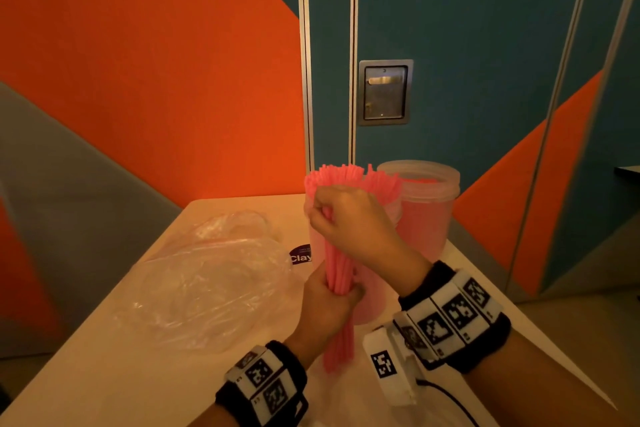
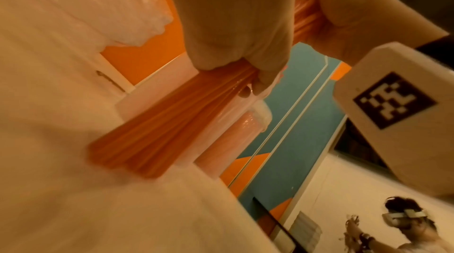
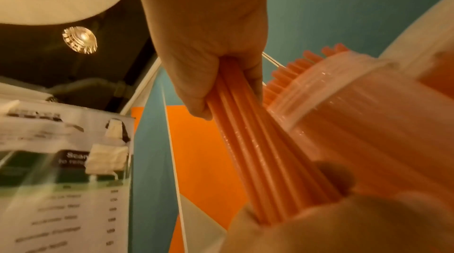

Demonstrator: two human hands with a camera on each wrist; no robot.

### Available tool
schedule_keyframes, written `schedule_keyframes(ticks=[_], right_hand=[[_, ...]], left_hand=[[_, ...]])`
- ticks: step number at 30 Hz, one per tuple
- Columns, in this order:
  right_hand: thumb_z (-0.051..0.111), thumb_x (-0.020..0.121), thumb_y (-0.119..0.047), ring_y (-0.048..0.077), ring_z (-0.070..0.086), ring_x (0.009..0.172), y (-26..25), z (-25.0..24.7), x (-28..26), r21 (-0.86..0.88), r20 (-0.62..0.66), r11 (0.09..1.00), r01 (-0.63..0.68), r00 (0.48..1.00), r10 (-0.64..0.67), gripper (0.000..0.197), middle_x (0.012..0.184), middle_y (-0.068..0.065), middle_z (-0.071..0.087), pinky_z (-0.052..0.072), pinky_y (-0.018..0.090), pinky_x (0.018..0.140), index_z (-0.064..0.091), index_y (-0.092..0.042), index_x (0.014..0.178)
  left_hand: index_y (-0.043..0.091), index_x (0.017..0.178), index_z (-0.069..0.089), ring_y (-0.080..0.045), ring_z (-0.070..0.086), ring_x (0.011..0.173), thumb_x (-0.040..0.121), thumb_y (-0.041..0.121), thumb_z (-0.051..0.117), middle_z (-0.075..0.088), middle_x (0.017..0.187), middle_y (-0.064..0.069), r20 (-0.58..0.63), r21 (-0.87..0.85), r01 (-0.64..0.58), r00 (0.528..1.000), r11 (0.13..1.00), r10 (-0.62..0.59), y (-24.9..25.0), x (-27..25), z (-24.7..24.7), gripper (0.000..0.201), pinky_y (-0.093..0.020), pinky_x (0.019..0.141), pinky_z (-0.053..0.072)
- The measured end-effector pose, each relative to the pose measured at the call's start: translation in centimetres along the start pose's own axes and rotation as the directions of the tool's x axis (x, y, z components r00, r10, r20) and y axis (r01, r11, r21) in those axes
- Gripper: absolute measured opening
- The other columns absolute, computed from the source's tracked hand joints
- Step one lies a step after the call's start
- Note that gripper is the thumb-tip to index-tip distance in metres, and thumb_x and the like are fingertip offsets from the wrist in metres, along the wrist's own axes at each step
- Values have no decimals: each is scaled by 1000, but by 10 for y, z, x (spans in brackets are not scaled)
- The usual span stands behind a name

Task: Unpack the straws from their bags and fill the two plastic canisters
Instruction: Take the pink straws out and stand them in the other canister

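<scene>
Over the table (image 1: 242,388), both hands grip one bundle of pink straws (image 1: 337,270): left hand (image 1: 325,308) curled round its lower part, right hand (image 1: 349,218) curled round the upper part, just below the fanned tips. Bundle sits in front of the near canister (image 1: 372,308), not inside it. Step looks like squaring up the bundle before loading. Next: lift it clear of the rim, drop it in upright. Count: two canisters, the far canister (image 1: 426,204) already full of straws; at least one empty bag (image 1: 207,288), maybe two overlapping, can't tell.
</scene>
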State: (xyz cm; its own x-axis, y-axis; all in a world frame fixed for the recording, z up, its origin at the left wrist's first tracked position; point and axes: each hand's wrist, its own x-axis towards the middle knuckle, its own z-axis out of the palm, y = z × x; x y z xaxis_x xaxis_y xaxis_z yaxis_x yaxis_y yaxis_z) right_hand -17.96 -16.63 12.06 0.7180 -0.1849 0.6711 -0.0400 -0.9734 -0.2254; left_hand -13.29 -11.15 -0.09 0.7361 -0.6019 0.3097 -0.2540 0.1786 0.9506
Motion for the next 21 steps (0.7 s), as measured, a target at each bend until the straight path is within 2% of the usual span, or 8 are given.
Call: schedule_keyframes(ticks=[3, 7, 8, 10, 12, 15, 18, 21], right_hand=[[58, 84, -21, 21, 54, 67, 9, 6, -5, 8, -34, 1000, 0, 999, 1, 18, 74, 5, 63, 38, 28, 59, 60, -9, 72], [63, 79, -21, 12, 50, 71, 15, 9, -3, 100, -42, 994, -44, 998, 48, 6, 77, -6, 57, 36, 25, 63, 63, -15, 78], [64, 77, -19, 9, 50, 76, 15, 10, -3, 170, -79, 983, -65, 994, 80, 12, 85, -8, 55, 38, 23, 65, 64, -17, 88], [68, 71, -13, 4, 47, 90, 14, 9, -4, 358, -194, 927, -111, 962, 190, 46, 108, -8, 49, 37, 8, 75, 56, -19, 116], [73, 67, -8, 3, 46, 102, 10, -3, 3, 517, -314, 847, -122, 893, 321, 64, 117, -7, 48, 31, 0, 80, 45, -23, 123], [74, 69, -6, 3, 56, 90, -3, -40, 29, 697, -336, 712, -83, 840, 427, 50, 104, -6, 57, 43, 15, 79, 47, -28, 106], [64, 80, 3, 13, 58, 56, -16, -81, 59, 874, -206, 487, 7, 911, 357, 21, 71, -1, 59, 53, 27, 58, 52, -15, 79], [64, 84, -5, 10, 46, 37, -25, -109, 86, 844, -320, 520, 133, 902, 289, 24, 48, -3, 49, 44, 21, 40, 48, -14, 68]], left_hand=[[14, 79, 59, -15, 58, 64, 73, -9, 66, 60, 69, -2, 41, -4, 44, 998, 999, -44, -11, -7, 1, 25, -26, 59, 51], [17, 90, 58, -8, 62, 63, 78, -2, 68, 63, 73, 0, 76, 17, 12, 997, 1000, -14, -18, -6, 0, 24, -23, 59, 53], [17, 91, 57, -6, 61, 60, 81, 4, 68, 62, 72, 1, 76, 16, -6, 997, 1000, 5, -17, -5, 1, 19, -23, 57, 52], [14, 95, 55, 0, 58, 56, 85, 12, 65, 60, 70, 5, 76, 28, -62, 995, 998, 60, -9, -5, 2, 15, -20, 55, 49], [16, 100, 53, 5, 56, 55, 86, 14, 64, 59, 71, 10, 81, 64, -129, 989, 990, 123, 11, 2, 1, 18, -13, 54, 45], [27, 96, 50, 5, 52, 57, 86, 11, 64, 56, 73, 15, 90, 135, -307, 951, 942, 297, 55, 24, -1, 23, -17, 56, 43], [32, 81, 46, 1, 47, 58, 85, 14, 66, 51, 70, 16, 70, 238, -428, 903, 872, 424, 101, 49, 0, 27, -22, 56, 39], [32, 79, 46, -7, 54, 62, 82, 20, 69, 54, 69, 10, 41, 266, -463, 882, 845, 470, 137, 68, 9, 26, -25, 59, 44]])
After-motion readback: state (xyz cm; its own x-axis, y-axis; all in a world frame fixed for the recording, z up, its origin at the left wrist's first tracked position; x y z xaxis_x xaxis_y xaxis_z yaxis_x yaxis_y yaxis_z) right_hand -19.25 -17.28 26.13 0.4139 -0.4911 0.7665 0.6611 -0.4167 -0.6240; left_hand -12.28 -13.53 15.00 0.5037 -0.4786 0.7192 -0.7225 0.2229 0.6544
